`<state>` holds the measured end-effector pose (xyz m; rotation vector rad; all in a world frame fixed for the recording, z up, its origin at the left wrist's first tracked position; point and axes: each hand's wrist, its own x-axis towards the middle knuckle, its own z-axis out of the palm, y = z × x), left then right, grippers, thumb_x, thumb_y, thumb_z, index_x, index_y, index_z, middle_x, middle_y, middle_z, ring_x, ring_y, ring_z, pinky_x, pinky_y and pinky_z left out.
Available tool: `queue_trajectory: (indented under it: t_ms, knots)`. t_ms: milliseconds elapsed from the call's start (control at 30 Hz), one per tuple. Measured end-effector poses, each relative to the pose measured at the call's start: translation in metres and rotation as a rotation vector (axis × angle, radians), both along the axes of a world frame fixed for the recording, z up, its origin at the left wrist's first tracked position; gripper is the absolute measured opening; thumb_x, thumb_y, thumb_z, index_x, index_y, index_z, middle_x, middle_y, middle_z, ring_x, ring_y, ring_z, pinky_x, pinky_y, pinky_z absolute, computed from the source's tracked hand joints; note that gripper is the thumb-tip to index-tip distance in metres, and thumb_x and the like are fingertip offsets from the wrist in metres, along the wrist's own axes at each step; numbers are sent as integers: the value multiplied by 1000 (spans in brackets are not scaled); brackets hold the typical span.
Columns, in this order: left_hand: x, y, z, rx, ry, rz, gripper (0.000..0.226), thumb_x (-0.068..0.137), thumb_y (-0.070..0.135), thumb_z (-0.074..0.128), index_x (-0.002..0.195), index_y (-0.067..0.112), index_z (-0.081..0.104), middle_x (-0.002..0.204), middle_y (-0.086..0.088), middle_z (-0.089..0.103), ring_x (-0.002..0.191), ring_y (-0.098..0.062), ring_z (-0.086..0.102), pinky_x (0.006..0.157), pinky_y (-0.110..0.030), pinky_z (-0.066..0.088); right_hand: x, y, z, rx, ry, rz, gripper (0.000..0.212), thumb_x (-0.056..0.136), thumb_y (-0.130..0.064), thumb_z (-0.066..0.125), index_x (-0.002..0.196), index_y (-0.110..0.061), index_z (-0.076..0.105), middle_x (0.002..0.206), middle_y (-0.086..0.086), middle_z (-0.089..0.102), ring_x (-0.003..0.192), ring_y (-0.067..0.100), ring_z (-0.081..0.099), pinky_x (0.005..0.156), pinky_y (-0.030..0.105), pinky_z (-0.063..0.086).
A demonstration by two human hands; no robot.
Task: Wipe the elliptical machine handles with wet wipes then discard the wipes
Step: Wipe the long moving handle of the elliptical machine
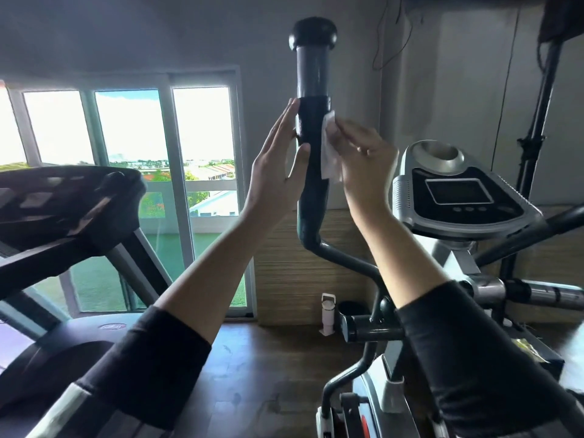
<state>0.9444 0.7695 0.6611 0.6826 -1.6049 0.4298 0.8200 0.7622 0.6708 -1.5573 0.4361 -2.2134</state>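
Note:
The elliptical's left handle (313,71) rises upright in the centre, a black foam grip with a round knob on top. My right hand (363,159) presses a white wet wipe (330,153) against the grip's right side. My left hand (279,162) rests flat against the grip's left side, fingers straight and apart, thumb touching the foam. The wipe hangs partly loose below my right fingers.
The elliptical console (458,191) with a small screen stands to the right. A treadmill (63,210) fills the left. A tall window (164,172) lies behind. A small dark bin (350,309) and a white holder (328,314) stand on the wood floor by the wall.

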Motion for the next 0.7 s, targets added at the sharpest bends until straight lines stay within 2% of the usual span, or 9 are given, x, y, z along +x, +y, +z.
queue_trajectory:
  t_ms: [167, 300, 400, 467, 567, 700]
  knots:
    - [4, 1, -1, 95, 12, -53, 55, 100, 17, 46, 151, 17, 26, 151, -2, 40, 136, -17, 43, 110, -35, 40, 4, -1, -37, 81, -27, -17, 22, 80, -14, 74, 98, -2, 73, 97, 5, 72, 88, 13, 69, 83, 30, 55]
    - [3, 3, 1, 91, 28, -54, 55, 98, 14, 48, 150, 15, 29, 150, -1, 40, 131, -13, 48, 104, -14, 38, 10, 2, -3, -5, -36, -133, 17, 81, -19, 74, 96, -11, 74, 93, 0, 72, 82, 7, 68, 80, 31, 55]
    - [4, 2, -1, 92, 40, -69, 54, 98, 13, 49, 149, 16, 30, 149, 6, 40, 124, -1, 50, 98, -3, 36, 12, 1, 18, -70, -48, -192, 17, 81, -20, 73, 96, -11, 75, 94, 1, 73, 81, 6, 68, 78, 31, 56]
    - [5, 0, -2, 95, 49, -77, 55, 98, 15, 49, 149, 19, 30, 146, 13, 40, 117, 11, 48, 98, -9, 41, 13, 2, 14, -79, -50, -204, 18, 82, -18, 73, 98, -10, 75, 95, 1, 72, 82, 3, 67, 78, 26, 55]
    - [7, -1, -3, 105, 54, -84, 56, 98, 17, 49, 150, 23, 29, 147, 11, 43, 115, 15, 47, 100, -25, 47, 16, 4, -17, -85, -24, -221, 19, 82, -15, 73, 100, -8, 72, 96, 4, 71, 84, 9, 68, 77, 22, 54]
    - [9, -2, -3, 118, 33, -107, 57, 98, 16, 50, 149, 28, 27, 149, 6, 43, 114, 20, 45, 99, -22, 45, 22, 1, -31, -89, -44, -273, 18, 82, -13, 72, 99, -9, 72, 98, 5, 69, 86, 13, 67, 78, 19, 52]
